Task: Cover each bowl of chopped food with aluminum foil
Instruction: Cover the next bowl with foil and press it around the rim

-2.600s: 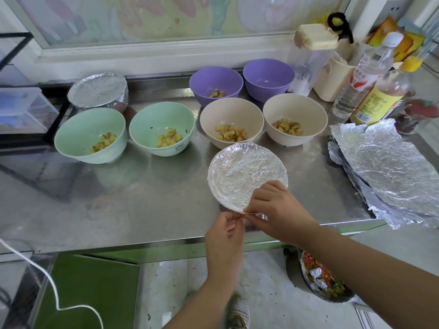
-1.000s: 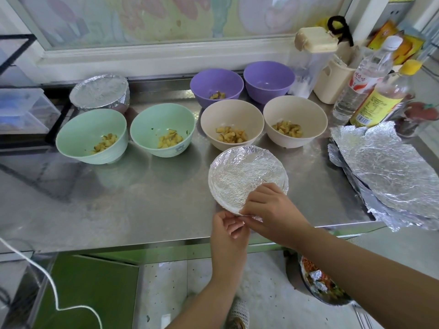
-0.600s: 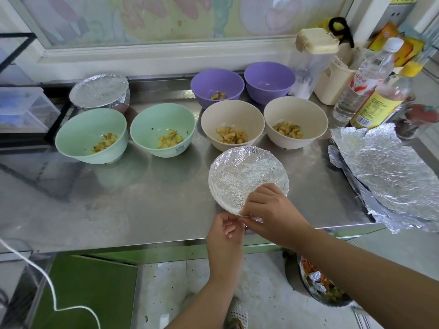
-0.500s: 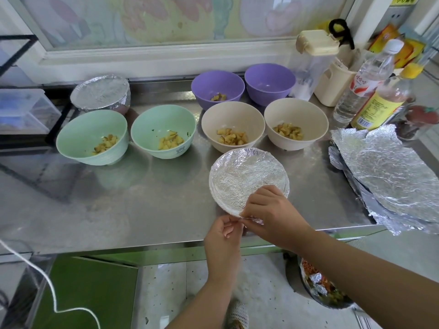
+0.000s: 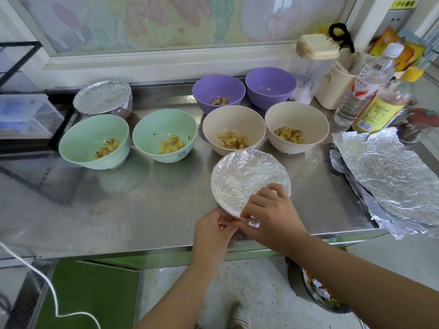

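A foil-covered bowl [image 5: 247, 179] stands near the front edge of the steel counter [image 5: 133, 205]. My left hand [image 5: 215, 233] and my right hand [image 5: 270, 214] both pinch the foil at its near rim. Behind it stand two green bowls [image 5: 95, 141] [image 5: 165, 137], two beige bowls [image 5: 234, 130] [image 5: 297, 127] and a purple bowl [image 5: 218, 91], all open with chopped food. A second purple bowl [image 5: 270, 87] looks empty. Another foil-covered bowl [image 5: 103, 97] sits at the back left.
Loose foil sheets [image 5: 389, 181] lie stacked at the counter's right end. Bottles [image 5: 370, 89], a clear jug [image 5: 313, 67] and a beige container [image 5: 335, 89] crowd the back right. A bin with scraps [image 5: 318, 293] stands on the floor below. A white cable [image 5: 47, 290] hangs at left.
Both hands stay at the bowl's near rim, pinching and working the foil edge; the fingers shift slightly. The bowls have not moved.
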Motion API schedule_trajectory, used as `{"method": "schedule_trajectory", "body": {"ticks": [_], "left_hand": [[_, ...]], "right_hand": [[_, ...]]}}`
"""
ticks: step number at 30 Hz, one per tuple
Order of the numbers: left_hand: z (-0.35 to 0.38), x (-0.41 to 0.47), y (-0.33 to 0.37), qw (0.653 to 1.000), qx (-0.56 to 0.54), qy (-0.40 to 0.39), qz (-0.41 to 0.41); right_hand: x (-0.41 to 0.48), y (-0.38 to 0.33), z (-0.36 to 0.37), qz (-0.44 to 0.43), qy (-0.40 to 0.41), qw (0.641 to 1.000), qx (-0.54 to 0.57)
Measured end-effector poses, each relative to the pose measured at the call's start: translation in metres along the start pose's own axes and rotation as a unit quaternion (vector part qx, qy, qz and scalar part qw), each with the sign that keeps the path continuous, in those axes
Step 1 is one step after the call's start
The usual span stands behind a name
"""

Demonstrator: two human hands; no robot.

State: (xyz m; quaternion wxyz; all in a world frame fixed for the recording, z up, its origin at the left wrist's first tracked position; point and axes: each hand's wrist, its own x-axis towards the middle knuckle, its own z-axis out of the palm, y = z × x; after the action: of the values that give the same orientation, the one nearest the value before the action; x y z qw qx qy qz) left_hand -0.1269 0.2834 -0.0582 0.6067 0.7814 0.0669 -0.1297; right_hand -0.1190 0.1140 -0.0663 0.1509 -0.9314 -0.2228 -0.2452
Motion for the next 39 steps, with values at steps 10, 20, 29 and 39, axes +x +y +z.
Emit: {"method": "schedule_trajectory", "body": {"ticks": [10, 20, 29, 39], "left_hand": [[0.0, 0.005, -0.006, 0.996, 0.08, 0.007, 0.034], [-0.007, 0.009, -0.012, 0.993, 0.098, 0.042, 0.046], [0.001, -0.002, -0.014, 0.982, 0.14, 0.089, 0.085], [0.005, -0.005, -0.01, 0.975, 0.211, 0.014, 0.062]], "right_hand": [[0.01, -0.01, 0.009, 0.0, 0.041, 0.998, -0.05], [0.011, -0.001, -0.008, 0.012, -0.036, 0.998, 0.04], [-0.005, 0.015, -0.017, -0.015, -0.081, 0.995, 0.06], [0.004, 0.008, -0.01, 0.003, -0.067, 0.996, 0.053]]}}
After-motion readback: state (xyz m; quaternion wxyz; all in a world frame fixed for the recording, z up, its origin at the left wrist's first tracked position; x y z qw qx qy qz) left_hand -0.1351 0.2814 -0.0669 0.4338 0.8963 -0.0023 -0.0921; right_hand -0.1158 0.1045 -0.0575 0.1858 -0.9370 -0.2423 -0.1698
